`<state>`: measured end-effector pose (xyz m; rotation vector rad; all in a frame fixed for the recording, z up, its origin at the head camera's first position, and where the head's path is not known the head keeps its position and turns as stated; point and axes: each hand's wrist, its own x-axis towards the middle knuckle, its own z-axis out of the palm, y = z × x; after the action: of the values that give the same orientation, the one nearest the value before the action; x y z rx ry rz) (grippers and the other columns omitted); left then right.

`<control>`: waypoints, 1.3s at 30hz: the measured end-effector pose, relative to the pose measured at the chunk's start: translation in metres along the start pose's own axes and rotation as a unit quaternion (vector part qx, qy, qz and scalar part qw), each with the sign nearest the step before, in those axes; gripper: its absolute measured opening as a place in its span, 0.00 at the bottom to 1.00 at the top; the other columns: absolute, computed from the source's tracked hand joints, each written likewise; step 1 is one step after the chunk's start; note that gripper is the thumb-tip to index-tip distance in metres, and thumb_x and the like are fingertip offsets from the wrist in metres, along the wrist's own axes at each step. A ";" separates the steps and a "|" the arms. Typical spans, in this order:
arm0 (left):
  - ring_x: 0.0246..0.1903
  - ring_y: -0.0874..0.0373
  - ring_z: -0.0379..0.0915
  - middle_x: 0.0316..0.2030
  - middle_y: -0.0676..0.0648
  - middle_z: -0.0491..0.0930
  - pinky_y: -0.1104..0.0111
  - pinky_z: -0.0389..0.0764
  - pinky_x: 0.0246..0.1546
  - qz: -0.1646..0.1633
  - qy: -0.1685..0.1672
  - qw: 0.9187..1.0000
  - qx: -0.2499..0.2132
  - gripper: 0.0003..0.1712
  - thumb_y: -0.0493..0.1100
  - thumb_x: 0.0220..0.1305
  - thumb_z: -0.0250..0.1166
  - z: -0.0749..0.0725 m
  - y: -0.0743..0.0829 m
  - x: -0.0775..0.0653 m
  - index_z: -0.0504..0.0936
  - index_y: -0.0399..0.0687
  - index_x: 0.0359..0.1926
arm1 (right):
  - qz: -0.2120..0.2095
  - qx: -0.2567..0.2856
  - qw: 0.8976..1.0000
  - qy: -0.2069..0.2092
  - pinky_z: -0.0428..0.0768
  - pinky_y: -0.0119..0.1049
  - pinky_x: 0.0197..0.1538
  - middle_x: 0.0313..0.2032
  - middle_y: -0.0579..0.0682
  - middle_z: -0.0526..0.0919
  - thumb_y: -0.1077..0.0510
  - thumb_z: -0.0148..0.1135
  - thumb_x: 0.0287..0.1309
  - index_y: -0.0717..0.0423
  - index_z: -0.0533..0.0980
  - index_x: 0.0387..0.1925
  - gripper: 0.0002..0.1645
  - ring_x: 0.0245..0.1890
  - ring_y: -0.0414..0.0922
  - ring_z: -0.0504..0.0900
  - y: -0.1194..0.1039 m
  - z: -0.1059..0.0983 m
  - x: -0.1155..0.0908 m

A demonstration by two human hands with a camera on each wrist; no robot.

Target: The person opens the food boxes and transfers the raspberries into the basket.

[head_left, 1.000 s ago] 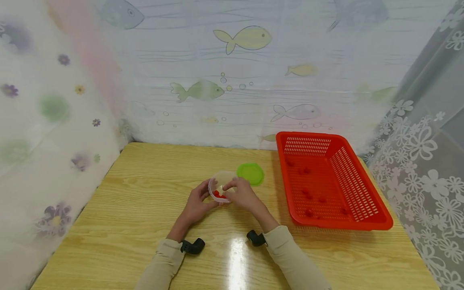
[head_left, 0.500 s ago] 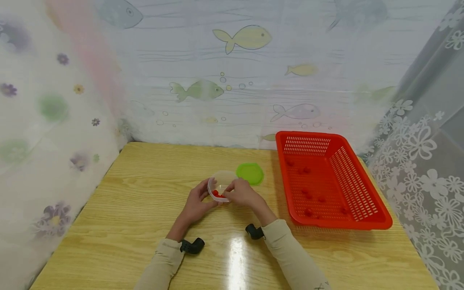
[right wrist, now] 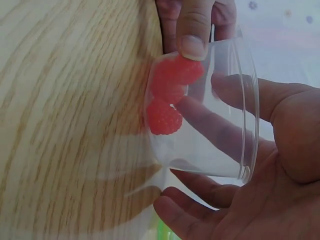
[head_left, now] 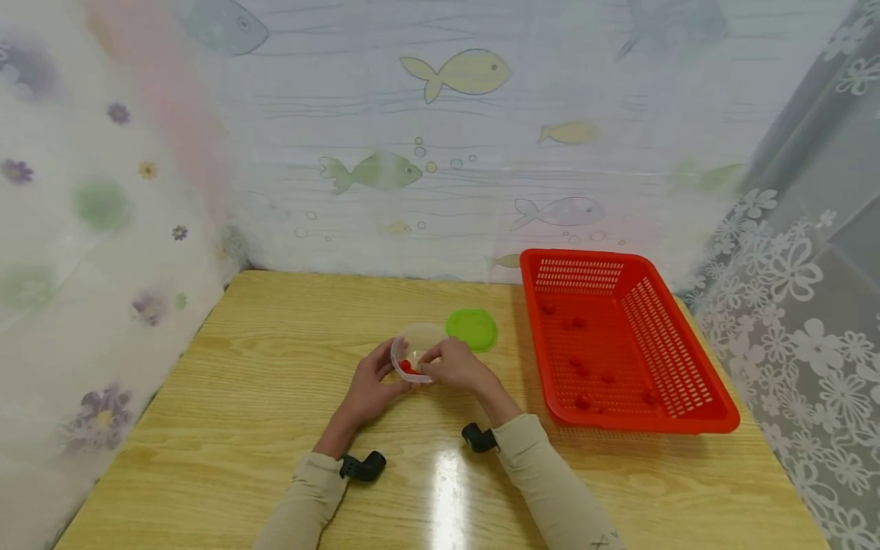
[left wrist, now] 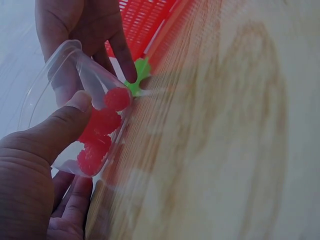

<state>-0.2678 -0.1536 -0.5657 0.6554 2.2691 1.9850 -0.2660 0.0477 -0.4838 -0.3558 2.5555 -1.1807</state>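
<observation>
A clear plastic tub [head_left: 421, 331] stands on the table, with several red raspberries [right wrist: 164, 118] at its bottom. My left hand [head_left: 367, 391] grips it from the left; in the left wrist view the thumb [left wrist: 70, 117] presses along the near wall. My right hand [head_left: 462, 368] reaches in over the rim from the right. In the right wrist view its thumb and one finger are inside the tub, apart from each other, with that fingertip [right wrist: 186, 106] right at the raspberries. Its other fingers stay outside, below the wall.
A green lid [head_left: 471, 330] lies flat just behind the tub. To the right stands a large red slotted basket [head_left: 536, 336] with several red raspberries [head_left: 582, 401] in it. Patterned curtains [head_left: 309, 229] hang behind and beside the wooden table [head_left: 227, 428].
The right hand's fingers have dipped deeper into the tub, down to the raspberries. The left hand keeps its grip, and the tub, lid and basket stay in place.
</observation>
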 end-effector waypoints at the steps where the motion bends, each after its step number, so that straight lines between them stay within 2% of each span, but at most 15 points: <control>1: 0.67 0.40 0.70 0.68 0.34 0.71 0.74 0.74 0.63 -0.001 0.001 1.000 0.000 0.47 0.30 0.56 0.76 0.000 0.000 0.000 0.64 0.36 0.74 | -0.002 -0.002 1.000 -0.003 0.69 0.28 0.26 0.32 0.50 0.86 0.59 0.64 0.66 0.63 0.88 0.40 0.12 0.23 0.41 0.71 0.000 0.000 0.000; 4: 0.67 0.38 0.69 0.68 0.33 0.70 0.74 0.74 0.62 0.005 -0.001 1.000 0.000 0.47 0.30 0.56 0.76 -0.001 0.000 0.000 0.63 0.34 0.74 | -0.012 -0.013 1.000 -0.009 0.69 0.28 0.26 0.31 0.50 0.85 0.59 0.63 0.66 0.63 0.88 0.42 0.12 0.23 0.41 0.71 0.000 -0.001 0.001; 12: 0.67 0.38 0.69 0.68 0.32 0.70 0.57 0.74 0.65 0.010 0.000 1.000 0.001 0.47 0.31 0.56 0.76 -0.002 0.001 -0.001 0.64 0.34 0.74 | -0.021 -0.030 0.999 -0.019 0.67 0.28 0.25 0.24 0.46 0.82 0.59 0.63 0.66 0.61 0.88 0.39 0.11 0.21 0.41 0.69 0.002 -0.002 0.005; 16: 0.67 0.38 0.69 0.68 0.32 0.70 0.55 0.74 0.65 0.007 0.000 1.000 0.002 0.47 0.31 0.56 0.76 -0.002 0.001 -0.001 0.64 0.35 0.74 | -0.012 -0.032 0.999 -0.019 0.66 0.29 0.27 0.24 0.46 0.83 0.59 0.63 0.66 0.59 0.89 0.36 0.11 0.23 0.42 0.70 0.000 -0.002 0.004; 23: 0.67 0.38 0.69 0.69 0.33 0.70 0.58 0.74 0.65 0.001 -0.002 1.000 0.000 0.47 0.31 0.56 0.76 -0.002 0.002 -0.001 0.63 0.36 0.75 | -0.002 -0.051 0.999 -0.017 0.67 0.40 0.45 0.21 0.46 0.81 0.58 0.63 0.66 0.57 0.89 0.31 0.13 0.36 0.47 0.72 -0.002 -0.003 0.004; 27: 0.67 0.38 0.69 0.69 0.33 0.69 0.59 0.75 0.65 -0.001 -0.002 1.000 -0.005 0.48 0.31 0.56 0.76 -0.002 0.002 -0.001 0.64 0.37 0.75 | 0.009 -0.068 0.997 -0.020 0.67 0.46 0.53 0.20 0.47 0.81 0.58 0.63 0.65 0.56 0.88 0.30 0.12 0.35 0.46 0.73 -0.003 -0.004 0.004; 29: 0.67 0.38 0.69 0.69 0.33 0.69 0.60 0.75 0.65 0.000 -0.003 1.000 -0.008 0.48 0.31 0.55 0.77 -0.002 0.002 -0.001 0.64 0.36 0.75 | 0.021 -0.077 0.997 -0.022 0.68 0.43 0.50 0.20 0.46 0.80 0.58 0.63 0.65 0.56 0.88 0.31 0.12 0.31 0.45 0.72 -0.003 -0.004 0.006; 31: 0.67 0.37 0.69 0.69 0.33 0.69 0.60 0.75 0.65 0.002 -0.004 1.000 -0.009 0.48 0.31 0.55 0.77 -0.002 0.002 -0.001 0.64 0.36 0.74 | 0.036 -0.084 0.996 -0.022 0.70 0.37 0.42 0.19 0.45 0.80 0.59 0.63 0.63 0.56 0.88 0.29 0.11 0.27 0.43 0.71 -0.005 -0.004 0.007; 34: 0.67 0.37 0.69 0.69 0.32 0.69 0.61 0.75 0.65 0.003 -0.002 1.000 -0.008 0.48 0.30 0.55 0.77 -0.002 0.002 -0.001 0.64 0.36 0.74 | 0.056 -0.098 0.993 -0.017 0.66 0.30 0.28 0.18 0.43 0.77 0.60 0.66 0.60 0.56 0.88 0.26 0.10 0.22 0.41 0.69 -0.007 -0.003 0.010; 39: 0.67 0.37 0.69 0.69 0.32 0.69 0.60 0.75 0.65 0.000 -0.002 1.000 -0.008 0.48 0.30 0.55 0.77 -0.001 0.002 0.000 0.63 0.35 0.74 | 0.070 -0.126 0.990 0.000 0.66 0.28 0.26 0.19 0.42 0.81 0.60 0.69 0.55 0.55 0.88 0.23 0.08 0.25 0.41 0.72 -0.010 -0.002 0.013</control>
<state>-0.2674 -0.1549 -0.5634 0.6585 2.2469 1.9982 -0.2773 0.0383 -0.4771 -0.2279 2.6848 -0.8103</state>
